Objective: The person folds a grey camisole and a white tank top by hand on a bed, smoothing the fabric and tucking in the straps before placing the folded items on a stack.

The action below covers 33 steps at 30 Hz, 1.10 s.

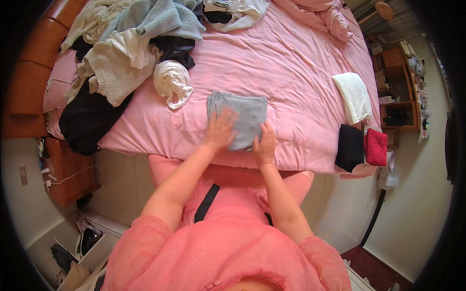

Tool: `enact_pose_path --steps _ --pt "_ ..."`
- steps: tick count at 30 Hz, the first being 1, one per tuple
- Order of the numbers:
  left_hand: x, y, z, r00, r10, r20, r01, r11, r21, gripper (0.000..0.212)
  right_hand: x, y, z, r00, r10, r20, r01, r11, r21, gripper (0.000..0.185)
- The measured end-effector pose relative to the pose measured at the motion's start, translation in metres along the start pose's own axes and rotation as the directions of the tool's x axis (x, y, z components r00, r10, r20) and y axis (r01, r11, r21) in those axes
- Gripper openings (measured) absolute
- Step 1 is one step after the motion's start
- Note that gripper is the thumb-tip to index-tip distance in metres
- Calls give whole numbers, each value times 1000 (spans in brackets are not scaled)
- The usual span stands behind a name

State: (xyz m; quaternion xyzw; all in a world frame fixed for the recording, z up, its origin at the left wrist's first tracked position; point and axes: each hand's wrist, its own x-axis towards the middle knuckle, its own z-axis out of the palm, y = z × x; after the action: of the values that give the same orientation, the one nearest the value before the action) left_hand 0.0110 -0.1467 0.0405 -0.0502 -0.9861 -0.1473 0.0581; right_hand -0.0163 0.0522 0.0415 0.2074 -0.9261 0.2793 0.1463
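Observation:
A folded grey garment [247, 116] lies flat on the pink bedsheet [291, 72] in front of me. My left hand [220, 132], slightly blurred, rests palm down over its left part, fingers apart. At its lower right edge is my right hand [265, 143], with the fingertips touching the cloth. A crumpled white garment [173, 83] lies beyond it to the left. Farther left are a beige knitted sweater [118, 71], a black garment [93, 120] and a light blue-grey knit [160, 20] in a loose heap.
Folded white [352, 97], black [349, 147] and red [376, 146] garments lie at the bed's right end. More white clothing [236, 14] and a bunched pink quilt [327, 16] are at the far side. A wooden nightstand [69, 171] stands at the left, a wooden shelf [400, 80] at the right.

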Motion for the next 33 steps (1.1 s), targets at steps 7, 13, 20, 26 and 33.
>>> enact_pose_path --steps 7,13,20,26,33 --pt "-40 -6 -24 931 213 295 -202 977 -67 76 -38 -15 -28 991 127 33 -125 991 -47 43" --pt "-54 -20 -12 950 307 56 -298 946 -130 56 -40 -7 -22 992 -32 125 55 982 -180 33" --pt "-63 -45 -6 945 324 44 -324 946 -14 44 -55 21 -27 987 -111 116 129 978 -163 22" --pt "-66 -24 -31 962 239 132 -246 968 44 43 -32 -4 -44 987 -72 145 75 997 -14 22" --pt "10 33 -5 974 44 -223 -62 995 -73 48 23 -18 6 997 -68 19 68 998 13 44"
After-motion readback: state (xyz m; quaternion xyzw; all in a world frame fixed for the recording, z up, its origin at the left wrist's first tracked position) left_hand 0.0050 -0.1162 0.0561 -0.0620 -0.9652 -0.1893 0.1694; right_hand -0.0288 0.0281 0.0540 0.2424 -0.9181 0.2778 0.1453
